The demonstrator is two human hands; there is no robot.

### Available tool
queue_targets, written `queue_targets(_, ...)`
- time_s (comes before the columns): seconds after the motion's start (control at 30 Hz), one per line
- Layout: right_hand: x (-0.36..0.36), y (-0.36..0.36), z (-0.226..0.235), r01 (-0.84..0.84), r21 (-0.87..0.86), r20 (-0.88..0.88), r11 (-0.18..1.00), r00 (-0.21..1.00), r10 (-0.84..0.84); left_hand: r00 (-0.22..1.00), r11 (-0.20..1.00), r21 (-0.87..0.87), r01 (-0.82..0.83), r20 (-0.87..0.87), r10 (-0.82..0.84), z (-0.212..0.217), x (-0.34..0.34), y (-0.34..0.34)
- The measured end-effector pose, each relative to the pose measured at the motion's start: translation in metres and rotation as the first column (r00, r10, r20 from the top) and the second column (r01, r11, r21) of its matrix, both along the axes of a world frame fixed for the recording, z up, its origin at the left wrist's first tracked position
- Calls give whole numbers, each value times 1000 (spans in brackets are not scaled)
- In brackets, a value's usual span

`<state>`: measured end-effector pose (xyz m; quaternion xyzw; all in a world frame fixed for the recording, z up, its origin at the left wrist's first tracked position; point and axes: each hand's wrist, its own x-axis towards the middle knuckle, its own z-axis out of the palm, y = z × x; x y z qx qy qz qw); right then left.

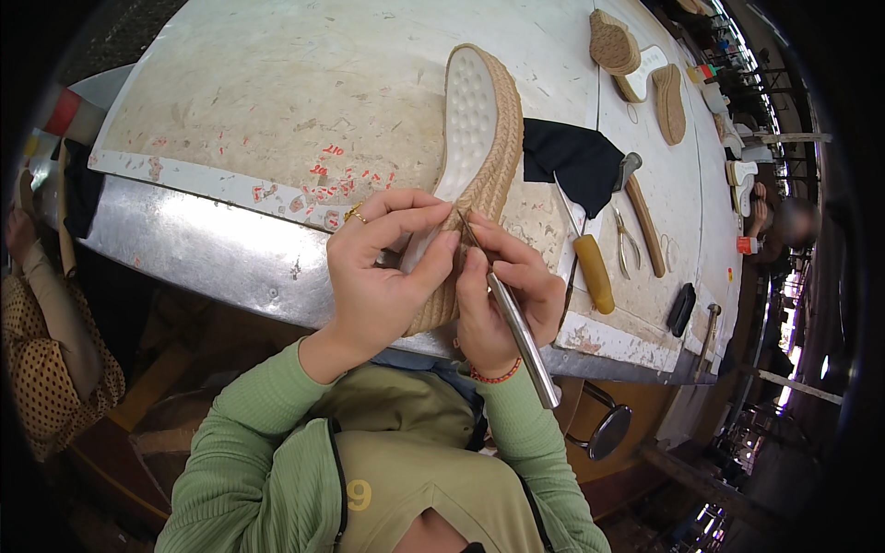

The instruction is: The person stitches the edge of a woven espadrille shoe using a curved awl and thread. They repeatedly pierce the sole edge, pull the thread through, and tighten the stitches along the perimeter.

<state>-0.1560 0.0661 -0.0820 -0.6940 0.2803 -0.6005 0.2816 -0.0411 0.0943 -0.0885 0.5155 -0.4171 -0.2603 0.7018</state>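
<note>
A braided-rope wedge shoe sole (505, 111) with a white dimpled inner face lies over the table's near edge, its far end pointing away from me. My left hand (378, 276) pinches the braided edge midway along it, thumb and forefinger together. Between the fingers of my right hand (516, 286) is a metal-handled awl (525, 346); its thin point meets the braid close to my left fingertips. Hands nearly touch there and partly hide the sole. Whether a thread is pinched at the tip, I cannot make out.
Right of the sole lie a dark cloth (572, 157), a yellow-handled pointed tool (595, 276), pliers (627, 244) and a hammer (648, 226). More braided soles (670, 103) sit farther back. A stool (608, 431) stands below the metal table edge (221, 253). Other people are at both sides.
</note>
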Motion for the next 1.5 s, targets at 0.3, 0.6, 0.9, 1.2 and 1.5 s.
queue_targets(0.3,2,1,-2,-37,38,90,999,995,33,1000,1000,5,4,-16,-4,-2,0,1)
queue_targets(0.6,-1,1,0,4,-39,-67,999,998,-7,991,992,63,106,74,-111,7,12,0)
queue_targets(0.9,-2,1,0,14,-80,-112,997,993,-23,975,975,98,201,74,-208,13,17,-2)
queue_targets(1.2,-1,2,-1,21,-49,-77,999,997,-24,991,990,64,129,35,-132,10,13,-5)
queue_targets(1.5,-2,2,-1,-7,-14,-50,1000,999,6,974,967,117,225,1,-227,11,16,-2)
